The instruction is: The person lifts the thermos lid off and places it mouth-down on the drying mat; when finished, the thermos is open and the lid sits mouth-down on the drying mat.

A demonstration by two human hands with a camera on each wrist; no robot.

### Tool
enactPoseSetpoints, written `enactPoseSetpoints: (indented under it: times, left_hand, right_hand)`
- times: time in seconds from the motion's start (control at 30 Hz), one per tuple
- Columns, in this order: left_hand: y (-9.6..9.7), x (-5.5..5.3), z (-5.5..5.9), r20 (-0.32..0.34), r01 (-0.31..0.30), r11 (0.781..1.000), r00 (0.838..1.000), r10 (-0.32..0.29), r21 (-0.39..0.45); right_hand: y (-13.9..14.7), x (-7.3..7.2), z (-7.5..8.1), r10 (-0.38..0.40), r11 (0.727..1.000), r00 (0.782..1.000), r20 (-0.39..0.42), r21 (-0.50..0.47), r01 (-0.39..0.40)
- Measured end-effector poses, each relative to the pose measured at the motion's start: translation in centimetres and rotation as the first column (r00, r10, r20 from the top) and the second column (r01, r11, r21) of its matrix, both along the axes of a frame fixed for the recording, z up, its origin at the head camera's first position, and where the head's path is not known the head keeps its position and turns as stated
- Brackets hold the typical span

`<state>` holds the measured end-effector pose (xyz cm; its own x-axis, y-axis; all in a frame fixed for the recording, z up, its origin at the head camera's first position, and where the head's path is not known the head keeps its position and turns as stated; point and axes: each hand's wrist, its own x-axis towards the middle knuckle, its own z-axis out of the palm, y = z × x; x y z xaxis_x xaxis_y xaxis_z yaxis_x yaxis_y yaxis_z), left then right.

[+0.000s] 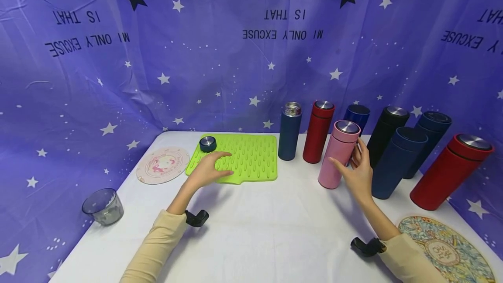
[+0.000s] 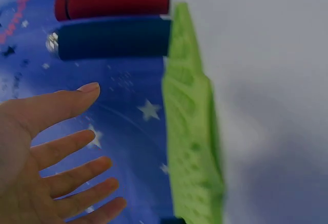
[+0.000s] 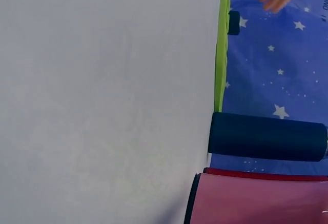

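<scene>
A pink thermos bottle point(image 1: 337, 156) with a steel-topped lid stands upright on the white table. My right hand point(image 1: 358, 176) is at its right side, thumb across the front and fingers beside the far edge; firm contact is unclear. In the right wrist view the pink thermos point(image 3: 261, 201) fills the bottom corner. My left hand point(image 1: 206, 170) hovers over the front left of a green drying mat point(image 1: 251, 156), fingers spread and holding nothing. On that mat lies a dark blue bottle lid point(image 1: 208, 144). The lidless blue thermos point(image 1: 288, 134) stands beside the mat, its steel neck bare.
Behind the pink bottle stands a red thermos point(image 1: 317, 134). Several more stand to the right, including a black thermos point(image 1: 387, 132) and a large red thermos point(image 1: 448, 174). A pink round mat point(image 1: 163, 165), a glass bowl point(image 1: 106, 208) and a patterned mat point(image 1: 448, 248) lie around the edges.
</scene>
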<state>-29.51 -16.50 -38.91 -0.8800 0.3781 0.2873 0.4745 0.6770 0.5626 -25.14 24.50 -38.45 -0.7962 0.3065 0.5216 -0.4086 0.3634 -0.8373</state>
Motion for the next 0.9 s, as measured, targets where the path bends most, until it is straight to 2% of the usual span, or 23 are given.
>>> enactPoseSetpoints:
  times: [0.23,0.47,0.77,0.9]
  left_hand:
    - [2.5,0.5,2.2,-0.055,0.051,0.999,0.997,-0.052,-0.002]
    - [3.7,1.2,3.9,-0.104,0.101,0.992,0.990,-0.093,0.072]
    - [3.6,1.7,4.6,-0.116,0.118,0.988,0.988,-0.106,0.101]
    - [3.7,1.9,4.9,-0.136,0.121,0.986,0.985,-0.105,0.116]
  right_hand:
    - [-0.1,-0.7,-0.4,-0.058,0.998,0.998,-0.024,0.038,0.059]
    - [0.0,-1.1,-0.7,-0.058,0.996,0.998,0.001,0.068,0.058]
    - [1.6,-3.8,-2.8,-0.057,0.998,0.998,-0.031,0.009,0.057]
    - [0.8,-3.4,-1.9,-0.030,0.999,0.999,-0.031,0.017,0.030]
